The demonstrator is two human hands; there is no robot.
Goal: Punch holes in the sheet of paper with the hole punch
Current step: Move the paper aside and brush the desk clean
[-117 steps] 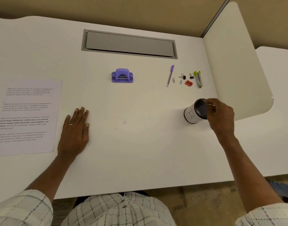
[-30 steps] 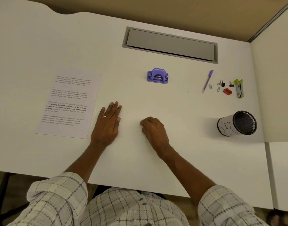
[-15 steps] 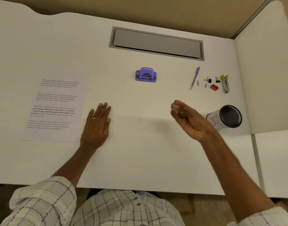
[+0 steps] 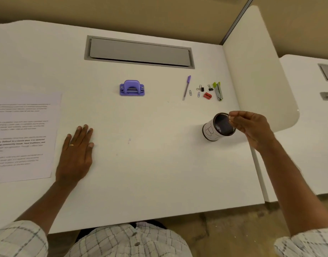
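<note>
My left hand (image 4: 76, 154) lies flat, fingers spread, near the desk's (image 4: 150, 173) front edge, beside the printed sheet of paper (image 4: 24, 136) at the left edge. My right hand (image 4: 252, 127) pinches something tiny over the pen cup (image 4: 213, 132). The purple hole punch (image 4: 132, 88) sits untouched toward the back.

The black mesh pen cup (image 4: 218, 129) wears a white paper band with a hand-drawn capital "B" on it, followed by a further stroke whose meaning cannot be told. The sheet of paper (image 4: 24, 136) at the left of the desk carries several paragraphs of small printed text, with one passage in bold partway down, but the print is too blurred and small to read a single word. No brand, number or sign can be read on anything else on the desk.
</note>
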